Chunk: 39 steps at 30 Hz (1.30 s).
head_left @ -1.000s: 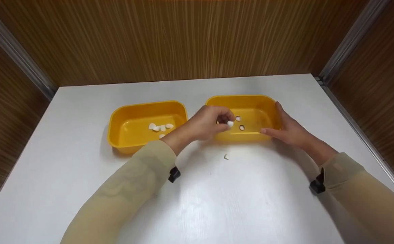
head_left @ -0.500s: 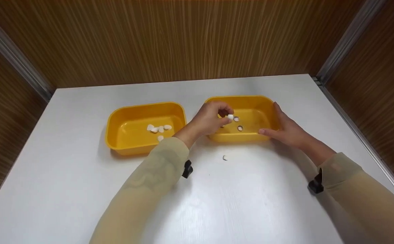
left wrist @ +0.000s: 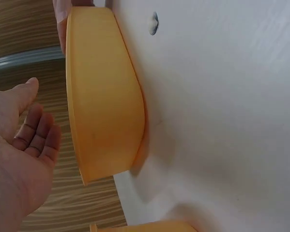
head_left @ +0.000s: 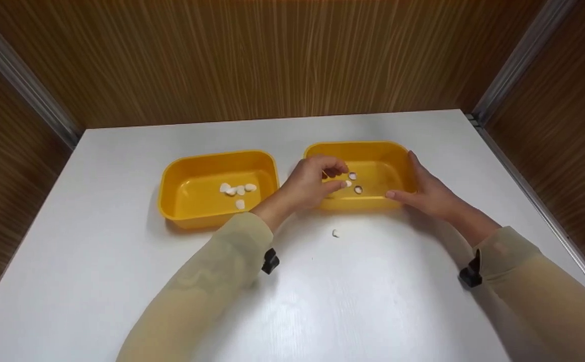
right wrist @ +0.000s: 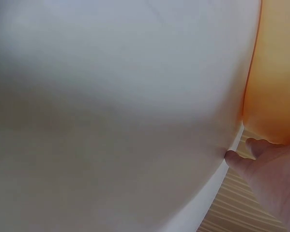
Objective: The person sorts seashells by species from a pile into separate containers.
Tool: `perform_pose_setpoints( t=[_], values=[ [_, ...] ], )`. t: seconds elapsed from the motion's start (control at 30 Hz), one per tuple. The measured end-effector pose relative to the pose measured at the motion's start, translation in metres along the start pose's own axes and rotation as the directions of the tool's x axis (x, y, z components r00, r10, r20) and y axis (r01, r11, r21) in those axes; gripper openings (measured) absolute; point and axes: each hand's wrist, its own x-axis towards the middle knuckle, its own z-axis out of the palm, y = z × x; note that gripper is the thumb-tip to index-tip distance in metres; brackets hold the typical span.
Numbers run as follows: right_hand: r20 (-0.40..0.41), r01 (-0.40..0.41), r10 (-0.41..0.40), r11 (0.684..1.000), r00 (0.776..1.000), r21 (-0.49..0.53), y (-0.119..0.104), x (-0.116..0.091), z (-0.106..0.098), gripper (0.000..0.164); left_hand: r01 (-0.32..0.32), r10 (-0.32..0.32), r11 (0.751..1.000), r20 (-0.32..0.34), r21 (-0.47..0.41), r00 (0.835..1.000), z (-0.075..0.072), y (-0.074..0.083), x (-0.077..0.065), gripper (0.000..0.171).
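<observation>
My left hand [head_left: 317,182] hovers over the left part of the right-hand yellow plastic bin [head_left: 355,203], thumb and fingers apart. In the left wrist view that hand [left wrist: 23,140] shows nothing between its fingers. A small white pebble-like piece [head_left: 348,184] appears just beyond the thumb tip, inside the bin. Beside it lie two small pale pieces with dark edges, one upper [head_left: 352,176] and one lower [head_left: 358,189]. My right hand [head_left: 432,193] holds the bin's right end, thumb over the front rim and fingers along the outer wall.
Another yellow bin [head_left: 171,211] stands to the left, with several white pebble-like pieces [head_left: 240,190] in it. A single small pale piece [head_left: 336,233] lies on the white table [head_left: 342,301] in front of the right bin. Wood-grain panels [head_left: 272,60] enclose the back and sides.
The left thumb and fingers have parted, releasing the small white piece they pinched; it now shows within the right bin. The right hand keeps its place on the bin.
</observation>
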Motion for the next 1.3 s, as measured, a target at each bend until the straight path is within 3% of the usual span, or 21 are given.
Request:
perform_pose_setpoints(
  t=[0.23, 0.53, 0.8, 1.3],
  values=[
    [-0.004, -0.019, 0.019, 0.999, 1.0, -0.029, -0.001, -0.003, -0.003, 0.12, -0.095, 0.097, 0.995, 0.144, -0.021, 0.985, 0.008, 0.001, -0.031, 0.017],
    [0.005, -0.08, 0.081, 0.996, 0.997, -0.034, 0.0, -0.004, -0.004, 0.123, -0.097, 0.099, 0.995, 0.253, -0.02, 0.962, 0.023, -0.015, -0.051, 0.021],
    [0.011, -0.076, 0.076, 0.997, 0.997, -0.033, 0.0, -0.004, -0.003, 0.122, -0.008, 0.003, 1.0, 0.27, 0.017, 0.963, 0.026, -0.031, -0.057, 0.025],
    [0.012, -0.036, 0.036, 0.999, 0.999, 0.002, -0.003, -0.002, -0.001, 0.12, -0.023, -0.011, 0.993, 0.287, 0.112, 0.958, 0.032, -0.044, -0.058, 0.031]
  ],
)
